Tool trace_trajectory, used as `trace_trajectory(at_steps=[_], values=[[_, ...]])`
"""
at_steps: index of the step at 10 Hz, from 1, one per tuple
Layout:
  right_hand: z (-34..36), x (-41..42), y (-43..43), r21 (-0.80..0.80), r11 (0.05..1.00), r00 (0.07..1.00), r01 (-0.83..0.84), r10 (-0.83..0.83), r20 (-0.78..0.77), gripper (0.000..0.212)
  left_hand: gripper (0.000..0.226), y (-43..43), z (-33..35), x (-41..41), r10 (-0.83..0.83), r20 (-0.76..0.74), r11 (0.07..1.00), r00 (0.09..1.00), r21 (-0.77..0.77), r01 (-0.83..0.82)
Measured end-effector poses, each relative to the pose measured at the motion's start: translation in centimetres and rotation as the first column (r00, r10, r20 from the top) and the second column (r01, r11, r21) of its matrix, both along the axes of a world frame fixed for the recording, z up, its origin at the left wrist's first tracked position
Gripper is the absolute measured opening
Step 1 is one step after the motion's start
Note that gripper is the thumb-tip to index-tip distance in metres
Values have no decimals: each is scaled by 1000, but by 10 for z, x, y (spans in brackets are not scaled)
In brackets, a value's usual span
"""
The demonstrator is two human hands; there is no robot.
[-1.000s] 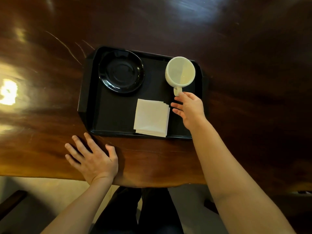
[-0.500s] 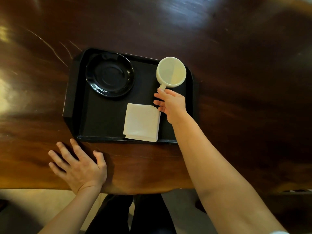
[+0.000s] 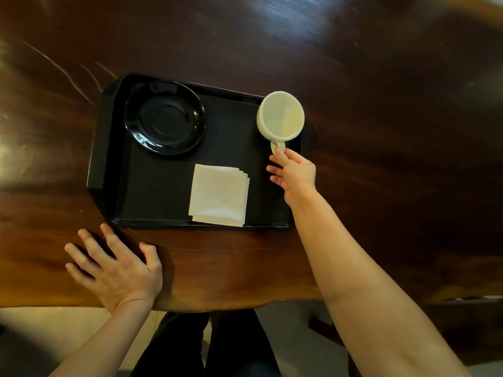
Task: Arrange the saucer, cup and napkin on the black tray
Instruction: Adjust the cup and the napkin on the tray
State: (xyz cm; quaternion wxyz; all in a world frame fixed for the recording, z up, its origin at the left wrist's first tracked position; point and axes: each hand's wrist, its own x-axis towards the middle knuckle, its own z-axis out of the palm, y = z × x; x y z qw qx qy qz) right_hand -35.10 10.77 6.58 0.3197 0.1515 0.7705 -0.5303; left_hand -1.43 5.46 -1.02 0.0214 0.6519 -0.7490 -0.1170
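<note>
Cup (image 3: 281, 116) pinched by its handle at the tray's (image 3: 109, 148) far right corner.

Right grip (image 3: 295, 172) closed on the handle by thumb and fingertips only; left hand (image 3: 117, 270) flat and open on the counter (image 3: 381, 131) near its front edge. Saucer (image 3: 164, 117) at the tray's far left corner, napkin (image 3: 219, 194) by its near edge. Thin pinch, so risk of the cup swinging or tipping; sitting right at the rim, could catch it or slide off.

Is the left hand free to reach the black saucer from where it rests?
Probably yes. The left hand lies flat on the table, empty, and only bare tray floor lies between it and the black saucer; the napkin sits off right.
</note>
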Motion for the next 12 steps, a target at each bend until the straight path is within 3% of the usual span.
trace_trajectory(at_steps=[12], values=[[9, -16, -5, -6, 999, 999, -47, 47, 3, 37, 79, 0, -1, 0, 1, 5, 1000, 1000, -8, -1]])
